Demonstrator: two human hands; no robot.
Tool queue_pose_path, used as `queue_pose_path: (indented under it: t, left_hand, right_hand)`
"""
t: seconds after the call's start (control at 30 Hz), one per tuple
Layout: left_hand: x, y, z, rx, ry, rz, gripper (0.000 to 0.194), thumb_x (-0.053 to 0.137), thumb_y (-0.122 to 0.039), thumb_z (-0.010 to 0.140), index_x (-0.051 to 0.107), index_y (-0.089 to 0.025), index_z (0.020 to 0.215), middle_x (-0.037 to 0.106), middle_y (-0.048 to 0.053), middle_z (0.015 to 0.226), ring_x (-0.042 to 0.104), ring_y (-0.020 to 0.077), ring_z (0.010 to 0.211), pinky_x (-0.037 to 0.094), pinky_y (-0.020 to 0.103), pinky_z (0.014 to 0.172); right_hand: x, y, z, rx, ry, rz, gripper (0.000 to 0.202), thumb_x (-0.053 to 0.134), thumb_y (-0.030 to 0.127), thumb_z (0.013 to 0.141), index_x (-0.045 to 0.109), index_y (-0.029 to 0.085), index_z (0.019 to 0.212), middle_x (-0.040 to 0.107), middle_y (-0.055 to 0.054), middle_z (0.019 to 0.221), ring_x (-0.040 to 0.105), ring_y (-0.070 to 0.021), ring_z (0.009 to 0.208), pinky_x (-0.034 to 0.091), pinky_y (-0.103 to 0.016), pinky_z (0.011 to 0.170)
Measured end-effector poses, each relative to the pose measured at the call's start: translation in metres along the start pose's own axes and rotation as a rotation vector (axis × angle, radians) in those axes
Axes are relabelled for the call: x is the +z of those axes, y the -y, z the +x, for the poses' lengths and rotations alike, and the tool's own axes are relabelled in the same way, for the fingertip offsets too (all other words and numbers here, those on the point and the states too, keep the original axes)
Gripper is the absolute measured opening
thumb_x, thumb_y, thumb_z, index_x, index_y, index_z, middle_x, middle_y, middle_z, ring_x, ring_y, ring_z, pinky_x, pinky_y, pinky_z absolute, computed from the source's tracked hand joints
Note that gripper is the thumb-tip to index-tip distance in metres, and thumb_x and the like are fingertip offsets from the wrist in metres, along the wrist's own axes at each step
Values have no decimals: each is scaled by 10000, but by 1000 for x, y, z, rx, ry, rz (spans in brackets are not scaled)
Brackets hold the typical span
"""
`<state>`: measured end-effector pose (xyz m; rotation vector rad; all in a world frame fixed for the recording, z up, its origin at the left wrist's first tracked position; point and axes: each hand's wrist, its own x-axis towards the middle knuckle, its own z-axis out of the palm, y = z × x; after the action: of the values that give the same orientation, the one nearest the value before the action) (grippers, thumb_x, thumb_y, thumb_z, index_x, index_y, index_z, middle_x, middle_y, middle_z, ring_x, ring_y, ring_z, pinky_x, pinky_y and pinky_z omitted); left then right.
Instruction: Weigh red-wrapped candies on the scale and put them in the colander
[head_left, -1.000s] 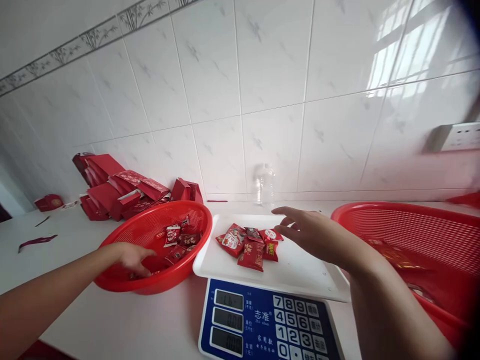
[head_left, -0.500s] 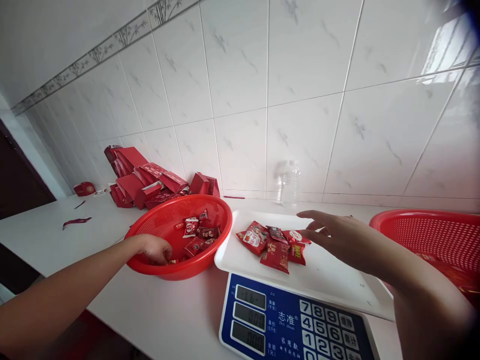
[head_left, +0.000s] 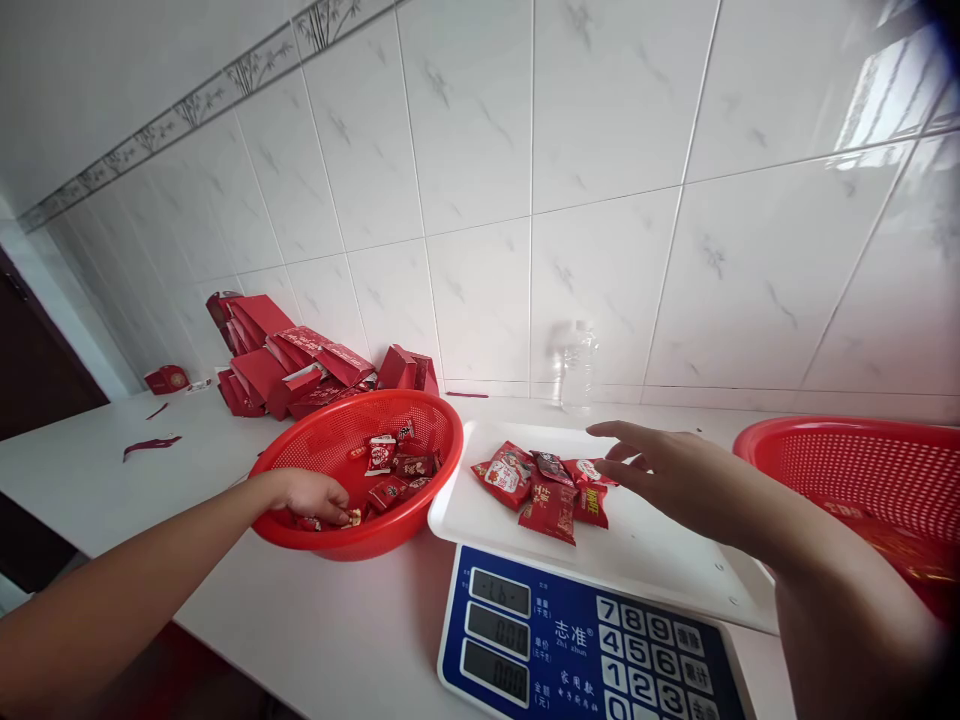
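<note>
My left hand [head_left: 316, 496] reaches into a red plastic basket [head_left: 300, 440], its fingertips pinched on a small wrapped sweet [head_left: 352, 518]. Several red-wrapped snacks [head_left: 381, 455] lie at the basket's right side. Over the white tray [head_left: 645, 560] of a kitchen scale [head_left: 555, 640], my right hand [head_left: 649, 458] hovers with fingers apart and nothing visible in it. Its fingertips are close to a small pile of red snack packets [head_left: 551, 505] on the tray; whether they touch the rightmost packet I cannot tell.
A second red basket [head_left: 862, 450] holding red packets stands at the right. Red folded gift boxes [head_left: 292, 365] are heaped against the tiled wall. Behind the scale stands a clear plastic bottle [head_left: 579, 368]. A dark red ribbon [head_left: 151, 446] lies on the white table [head_left: 217, 470] at left.
My left hand has risen slightly in the basket, and a small wrapped sweet now shows at its fingertips. My right hand stays over the tray, almost unmoved.
</note>
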<state>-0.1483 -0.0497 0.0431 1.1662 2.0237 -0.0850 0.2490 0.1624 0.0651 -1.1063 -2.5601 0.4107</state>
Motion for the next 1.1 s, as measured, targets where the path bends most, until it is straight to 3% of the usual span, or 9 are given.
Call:
queue_pose_path:
  t: [0.2,0.4,0.53,0.67,0.83,0.97,1.1]
  left_hand:
    - [-12,-1,-4,50,-139,-72,486,692,-644,592,517,-200,686,417,-35,613,338,116,554,280,237,506]
    - [-32,-16,-18,113,-212,-122,520,646,-681,677,605,-177,797,586,7,784,434,116,640,333,222,555]
    - [-38,-36,-25,163,-256,-152,499,636,-671,712,581,-183,802,584,3,814,477,124,676,367,225,570]
    - [-33,-74,-33,278,-310,-181,461,626,-643,756,559,-192,820,565,-11,822,504,124,713,405,234,629]
    - [-12,-141,-41,512,-274,-172,340,611,-538,820,587,-200,801,571,-14,805,525,130,719,407,246,637]
    - [7,-189,-34,631,-247,-120,252,599,-446,841,594,-197,804,536,-26,729,476,115,654,370,239,582]
    - [19,-223,-18,744,-284,-227,201,623,-376,812,560,-188,780,469,-49,635,444,108,603,345,238,560]
  right_hand:
    - [-4,6,-1,30,52,-8,442,414,427,900,558,308,1300,744,-23,1036,667,-271,964,512,-448,811]
    - [-4,5,-2,24,55,-2,451,411,427,900,556,299,1307,742,-33,1046,666,-274,963,510,-446,811]
    - [-3,5,-2,1,24,3,447,425,440,896,575,296,1291,751,-39,1010,677,-284,943,518,-446,776]
    - [-3,15,-5,-34,8,26,426,453,422,892,600,290,1269,757,-40,982,692,-271,901,527,-418,744]
    - [-7,43,-13,-168,73,233,368,496,405,906,639,256,1210,752,-48,988,688,-201,835,504,-306,683]
    - [-8,53,-15,-304,125,387,312,461,458,931,654,213,922,696,-21,827,586,-137,686,429,-259,597]
    - [-12,43,-11,-185,-15,415,275,491,434,892,550,195,771,600,4,684,469,-116,590,350,-252,537]
